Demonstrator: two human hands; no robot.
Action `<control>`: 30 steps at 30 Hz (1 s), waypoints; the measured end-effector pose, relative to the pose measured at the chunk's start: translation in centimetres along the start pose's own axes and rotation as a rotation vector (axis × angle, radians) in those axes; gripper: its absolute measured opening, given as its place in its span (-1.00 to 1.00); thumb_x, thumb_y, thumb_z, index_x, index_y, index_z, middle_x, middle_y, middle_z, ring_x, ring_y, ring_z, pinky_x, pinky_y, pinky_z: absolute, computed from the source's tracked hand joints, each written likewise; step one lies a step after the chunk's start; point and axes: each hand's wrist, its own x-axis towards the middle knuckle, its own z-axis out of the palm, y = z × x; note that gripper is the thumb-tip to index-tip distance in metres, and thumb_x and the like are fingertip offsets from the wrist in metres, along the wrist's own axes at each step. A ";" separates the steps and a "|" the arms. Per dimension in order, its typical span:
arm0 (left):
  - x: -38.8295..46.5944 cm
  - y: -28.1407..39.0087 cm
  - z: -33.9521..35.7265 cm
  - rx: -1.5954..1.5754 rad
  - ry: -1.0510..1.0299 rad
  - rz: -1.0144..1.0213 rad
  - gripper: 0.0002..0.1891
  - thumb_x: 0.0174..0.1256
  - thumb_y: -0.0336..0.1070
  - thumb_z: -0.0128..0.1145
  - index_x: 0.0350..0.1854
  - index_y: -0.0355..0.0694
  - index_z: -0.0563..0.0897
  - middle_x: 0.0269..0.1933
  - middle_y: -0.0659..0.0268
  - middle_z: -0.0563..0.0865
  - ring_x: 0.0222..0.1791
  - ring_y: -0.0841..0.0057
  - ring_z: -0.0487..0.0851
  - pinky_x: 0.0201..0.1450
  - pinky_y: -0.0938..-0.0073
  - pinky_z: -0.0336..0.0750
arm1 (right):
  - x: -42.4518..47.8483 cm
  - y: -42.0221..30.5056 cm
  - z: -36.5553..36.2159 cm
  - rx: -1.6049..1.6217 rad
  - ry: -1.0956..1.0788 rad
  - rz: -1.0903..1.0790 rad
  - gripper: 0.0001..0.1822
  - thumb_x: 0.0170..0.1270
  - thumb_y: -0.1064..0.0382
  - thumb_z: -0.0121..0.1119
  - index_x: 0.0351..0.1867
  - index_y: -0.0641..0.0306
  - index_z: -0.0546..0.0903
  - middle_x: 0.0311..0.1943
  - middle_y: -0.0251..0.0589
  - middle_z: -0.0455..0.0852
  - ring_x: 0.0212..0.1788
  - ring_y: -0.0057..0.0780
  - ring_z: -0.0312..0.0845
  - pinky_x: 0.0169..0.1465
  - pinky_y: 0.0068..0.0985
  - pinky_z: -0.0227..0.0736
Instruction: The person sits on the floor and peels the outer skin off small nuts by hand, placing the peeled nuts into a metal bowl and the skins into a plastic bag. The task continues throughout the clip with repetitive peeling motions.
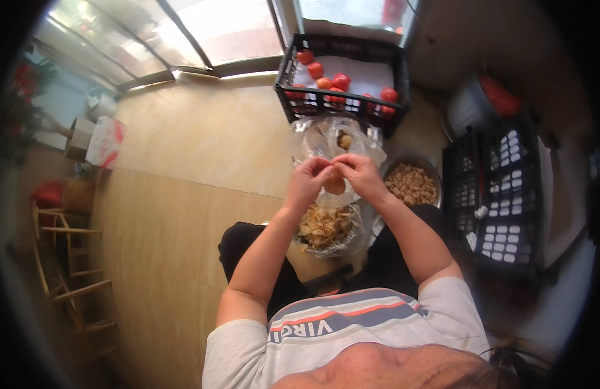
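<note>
My left hand (309, 182) and my right hand (360, 172) meet fingertip to fingertip over my lap. Between them they pinch a small tan, rounded item (335, 184), whose kind I cannot tell. Just below it a plastic-lined container (351, 245) is heaped with yellow-brown peels or skins (326, 226). Beyond my fingers lies a clear plastic bag (365, 133) with a few brownish pieces (345, 142) inside. To the right of my right wrist, a round metal basin (438, 182) holds many small tan pieces (411, 185).
A black plastic crate (283, 92) with red tomato-like fruits (341, 81) stands ahead. Stacked black crates (504, 194) flank my right side, a metal pot (475, 104) behind them. Leftward are a wooden chair (81, 291), a printed carton (105, 143) and tiled floor (183, 146).
</note>
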 end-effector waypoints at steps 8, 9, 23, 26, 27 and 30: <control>0.0 2.3 -0.9 0.103 -0.096 -0.095 -0.88 0.13 -0.42 0.25 -0.30 -0.30 0.63 -0.36 0.38 0.69 -0.33 0.70 0.61 -0.22 0.65 0.51 | 0.0 -0.5 0.3 0.263 0.044 0.135 -0.88 0.12 0.41 0.23 -0.31 0.40 0.65 -0.43 -0.28 0.69 -0.38 -0.64 0.57 -0.25 -0.68 0.47; -0.1 2.1 -0.9 0.102 -0.121 -0.103 -0.89 0.12 -0.43 0.24 -0.31 -0.30 0.63 -0.36 0.38 0.69 -0.33 0.71 0.61 -0.23 0.65 0.51 | 0.0 -0.6 0.4 0.267 0.026 0.147 -0.88 0.12 0.40 0.23 -0.31 0.40 0.65 -0.43 -0.28 0.69 -0.39 -0.64 0.57 -0.25 -0.68 0.47; 0.8 -1.0 -0.7 -0.285 -0.030 -0.086 -0.95 0.13 -0.46 0.19 -0.35 -0.27 0.63 -0.39 0.39 0.66 -0.36 0.71 0.58 -0.26 0.67 0.47 | 0.2 -0.3 0.3 -0.051 -0.036 -0.059 -0.85 0.08 0.33 0.24 -0.34 0.36 0.65 -0.44 -0.18 0.65 -0.37 -0.46 0.60 -0.27 -0.55 0.45; 0.3 -0.5 -1.1 -0.353 -0.070 -0.228 -0.91 0.17 -0.44 0.15 -0.28 -0.28 0.60 -0.33 0.37 0.66 -0.30 0.68 0.57 -0.13 0.63 0.45 | 0.3 -0.4 0.7 -0.202 -0.055 -0.146 -0.87 0.09 0.34 0.16 -0.35 0.35 0.63 -0.42 -0.07 0.62 -0.35 -0.21 0.57 -0.28 -0.42 0.41; 0.2 -0.7 -1.3 -0.350 -0.081 -0.210 -0.92 0.20 -0.43 0.14 -0.28 -0.27 0.60 -0.31 0.38 0.66 -0.30 0.69 0.56 -0.13 0.65 0.43 | 0.1 -0.8 0.9 -0.215 -0.051 -0.126 -0.88 0.09 0.34 0.14 -0.38 0.35 0.61 -0.42 -0.07 0.60 -0.33 -0.16 0.55 -0.26 -0.38 0.40; 0.3 0.6 -0.8 -0.316 -0.077 -0.218 -0.93 0.22 -0.41 0.12 -0.29 -0.25 0.59 -0.34 0.42 0.64 -0.31 0.72 0.53 -0.14 0.69 0.38 | 0.2 -0.8 1.2 -0.238 0.008 -0.110 -0.86 0.12 0.31 0.08 -0.39 0.36 0.55 -0.40 -0.03 0.58 -0.29 -0.10 0.54 -0.23 -0.34 0.39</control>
